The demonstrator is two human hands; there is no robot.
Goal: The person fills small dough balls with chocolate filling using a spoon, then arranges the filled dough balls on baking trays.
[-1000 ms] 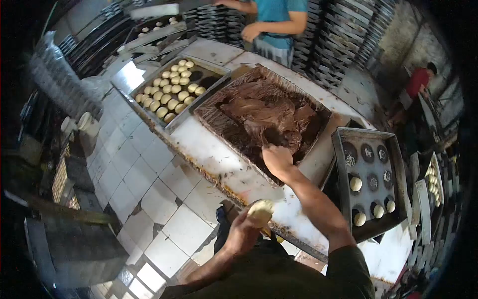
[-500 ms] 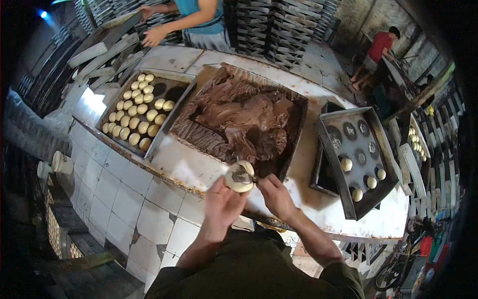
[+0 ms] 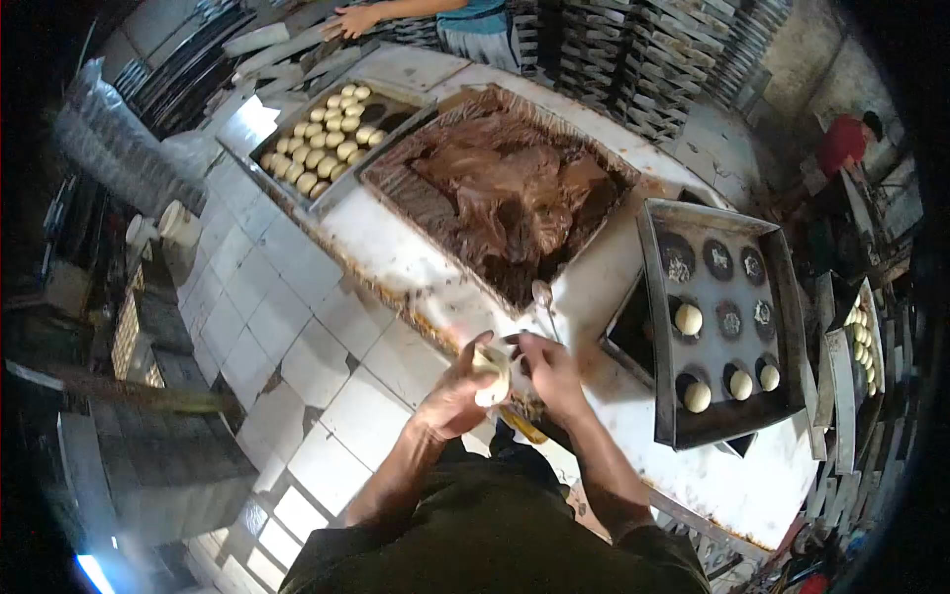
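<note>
From the head camera, both hands meet just in front of the person's body, over the near edge of the white surface [image 3: 416,259]. The left hand [image 3: 450,401] cups a pale piece of dough [image 3: 492,374], fingers curled around it from below and the side. The right hand [image 3: 550,368] is pressed against the same dough from the other side, its fingertips pinching at the top; whether brown filling already sits inside cannot be made out.

Just beyond the hands a spoon [image 3: 543,297] lies at the near edge of the big tray of chocolate filling [image 3: 505,193], which is heaped and far from used up. To the right sits a dark baking tray [image 3: 782,297] with round wells: four of them hold finished dough balls [image 3: 688,319], while the rest show only greasy bare bottoms. So, by the look of it, the filling and shaping is at an early stage, with most wells left to fill.

At the far left of the surface another tray holds many plain dough balls [image 3: 322,148], closely packed, with part of that tray bare. Behind it another person's hand [image 3: 348,20] rests on stacked trays, and a person in red [image 3: 841,144] stands well apart at the right.
</note>
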